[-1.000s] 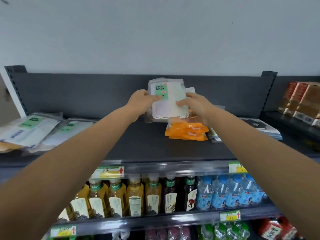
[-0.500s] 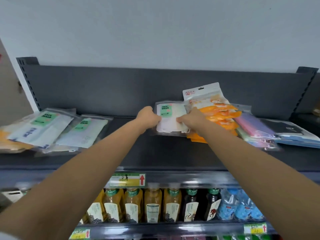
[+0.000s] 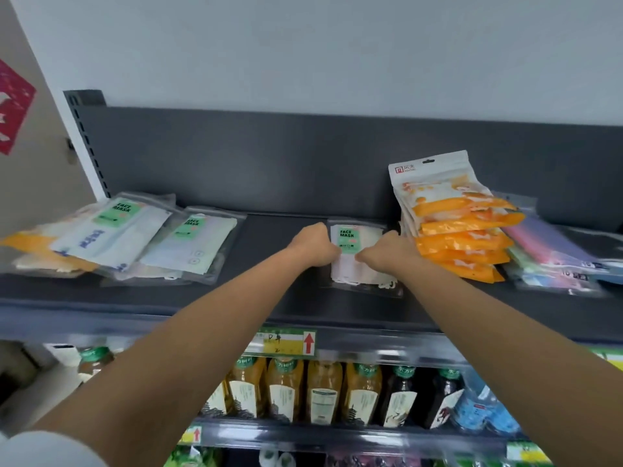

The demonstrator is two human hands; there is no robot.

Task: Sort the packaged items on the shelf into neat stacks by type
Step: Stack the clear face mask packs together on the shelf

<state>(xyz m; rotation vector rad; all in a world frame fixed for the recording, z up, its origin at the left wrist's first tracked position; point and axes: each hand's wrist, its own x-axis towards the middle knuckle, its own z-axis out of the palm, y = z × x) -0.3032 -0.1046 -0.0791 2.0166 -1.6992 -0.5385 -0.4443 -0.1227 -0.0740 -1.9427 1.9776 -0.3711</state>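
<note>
A clear face-mask pack (image 3: 350, 239) with a green label lies flat in the middle of the dark top shelf (image 3: 276, 308). My left hand (image 3: 315, 244) grips its left edge and my right hand (image 3: 387, 252) grips its right edge. Just right of it leans a stack of orange packs (image 3: 462, 230). Beyond those lies a pile of pink, purple and blue packs (image 3: 553, 257). On the shelf's left end sits a loose heap of more face-mask packs (image 3: 114, 234), with an orange pack (image 3: 20, 239) under them.
The shelf's dark back panel (image 3: 269, 163) rises behind the packs. Below the shelf edge with its price tag (image 3: 286, 342) stand rows of juice bottles (image 3: 320, 392) and blue water bottles (image 3: 482, 406). A wall with a red sticker (image 3: 13, 106) borders the left.
The face-mask pack went from held upright above the orange packs to lying flat on the shelf left of them. Both hands came down with it. The view shifted left.
</note>
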